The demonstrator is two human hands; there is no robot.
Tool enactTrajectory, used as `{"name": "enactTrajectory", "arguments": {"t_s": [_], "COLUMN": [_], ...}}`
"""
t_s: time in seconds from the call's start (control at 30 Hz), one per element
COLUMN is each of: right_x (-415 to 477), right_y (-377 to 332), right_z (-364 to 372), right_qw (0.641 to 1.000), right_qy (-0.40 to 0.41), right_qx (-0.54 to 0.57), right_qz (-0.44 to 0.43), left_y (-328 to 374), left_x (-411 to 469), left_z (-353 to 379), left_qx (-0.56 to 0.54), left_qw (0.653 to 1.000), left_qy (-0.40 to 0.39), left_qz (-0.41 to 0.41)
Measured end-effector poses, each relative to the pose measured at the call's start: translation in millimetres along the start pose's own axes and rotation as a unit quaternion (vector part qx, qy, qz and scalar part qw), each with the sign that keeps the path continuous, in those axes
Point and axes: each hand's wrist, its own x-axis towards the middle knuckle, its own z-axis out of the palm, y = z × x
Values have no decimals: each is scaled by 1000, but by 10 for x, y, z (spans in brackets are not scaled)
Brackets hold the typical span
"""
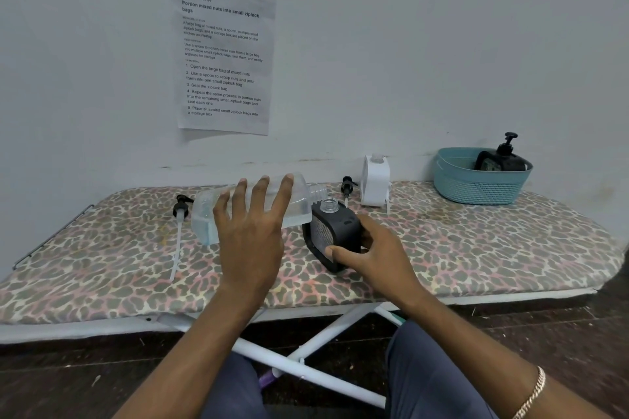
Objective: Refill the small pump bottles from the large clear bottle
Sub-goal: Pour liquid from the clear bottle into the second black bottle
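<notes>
Part-full large clear plastic bottle (302, 202) tipped near-horizontal, neck just beside open mouth of tilted small black bottle (340, 226); uncapped white bottle (374, 184) upright behind.

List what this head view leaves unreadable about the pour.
All in the head view:
- Any stream from the large clear bottle into the black bottle: too small and clear to see.
- Fill level of the black bottle: hidden by its opaque wall.
- Thumb of the left hand: behind the hand itself.
- Base of the pump bottle: behind the basket wall.
</notes>
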Motion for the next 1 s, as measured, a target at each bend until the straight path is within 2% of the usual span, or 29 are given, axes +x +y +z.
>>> {"name": "enactTrajectory", "arguments": {"t_s": [1.0], "right_x": [-1], "right_y": [33], "right_z": [-1], "right_qw": [1000], "right_qy": [2], "right_qx": [-6], "right_qz": [-7], "left_y": [6], "left_x": [10], "left_z": [-29], "left_qx": [14], "left_qw": [1000], "left_qy": [-2], "left_qz": [6]}}
